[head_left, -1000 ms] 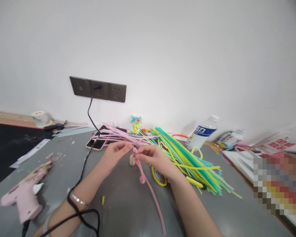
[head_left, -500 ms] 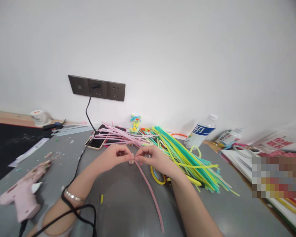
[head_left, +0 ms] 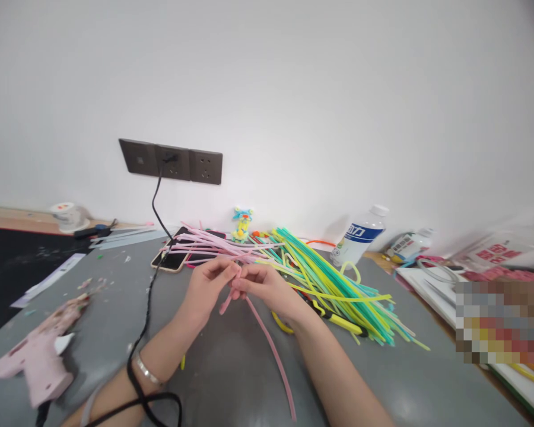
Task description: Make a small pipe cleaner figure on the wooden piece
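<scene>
While the left hand [head_left: 207, 290] and right hand [head_left: 267, 290] meet in the head view, each grip is narrow, pinching a pink fuzzy stem [head_left: 273, 350] whose tail curves down over the tabletop [head_left: 231, 367]. Fingers hide its middle. On the bottle's blue label [head_left: 359, 232], the white character "力" reads clearly; red characters on the plastic bag [head_left: 498, 252] are too blurred to read. Pixelation covers items at right. Scraps dot the grey surface, and a dark socket panel [head_left: 171, 161] crosses the white wall [head_left: 293, 107].
</scene>
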Tool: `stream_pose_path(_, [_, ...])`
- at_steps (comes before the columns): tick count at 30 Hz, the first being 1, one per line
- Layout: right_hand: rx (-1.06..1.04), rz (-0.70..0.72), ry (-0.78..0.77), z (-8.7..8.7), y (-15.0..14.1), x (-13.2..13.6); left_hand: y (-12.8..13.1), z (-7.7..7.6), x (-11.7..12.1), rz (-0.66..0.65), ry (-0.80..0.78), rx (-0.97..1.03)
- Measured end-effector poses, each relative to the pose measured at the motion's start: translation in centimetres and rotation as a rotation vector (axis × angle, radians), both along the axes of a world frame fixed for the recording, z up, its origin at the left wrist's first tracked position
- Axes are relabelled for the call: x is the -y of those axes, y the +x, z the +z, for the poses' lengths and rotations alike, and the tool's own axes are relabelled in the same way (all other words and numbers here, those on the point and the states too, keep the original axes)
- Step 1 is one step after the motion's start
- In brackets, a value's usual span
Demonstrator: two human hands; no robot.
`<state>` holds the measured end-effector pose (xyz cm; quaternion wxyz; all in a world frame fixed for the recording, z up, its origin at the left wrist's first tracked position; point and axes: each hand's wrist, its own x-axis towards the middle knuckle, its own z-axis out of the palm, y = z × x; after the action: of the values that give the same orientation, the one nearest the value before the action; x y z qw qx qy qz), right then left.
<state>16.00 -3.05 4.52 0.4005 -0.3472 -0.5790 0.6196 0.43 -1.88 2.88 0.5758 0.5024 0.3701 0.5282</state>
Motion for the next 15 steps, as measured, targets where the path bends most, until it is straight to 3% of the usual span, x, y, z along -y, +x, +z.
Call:
stream_pose_path(6, [0.010, -0.011, 0.023, 0.2, 0.2, -0.1, 0.1, 0.6, 0.3, -0.024, -0.070, 0.060])
stream_pose_path(11, [0.089, 0.011, 0.068, 0.9, 1.2, -0.2, -0.8, 1.3, -0.6, -0.018, -0.028, -0.061])
stream_pose_path(15, [0.160, 0.067, 0.060, 1.0, 1.4, -0.2, -1.2, 1.3, -0.8, -0.124, -0.002, -0.108])
